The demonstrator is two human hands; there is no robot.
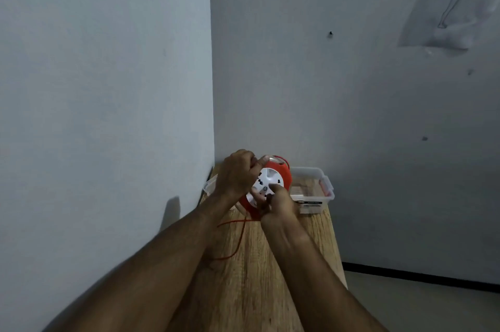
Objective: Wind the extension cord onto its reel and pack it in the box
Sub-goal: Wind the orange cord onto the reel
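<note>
An orange cord reel (281,173) with a white socket face is held above the far end of a wooden table (259,264). My left hand (235,174) grips the reel's upper left rim. My right hand (278,203) holds its lower edge, fingers on the white face. A thin orange cord (238,242) hangs from the reel and trails loose across the table toward me. A clear plastic box (313,191) stands open behind the reel, at the far right of the table.
The table sits in a corner between two grey walls. A clear lid (208,186) lies at the far left, partly hidden by my left hand. Floor and a dark skirting strip show to the right of the table.
</note>
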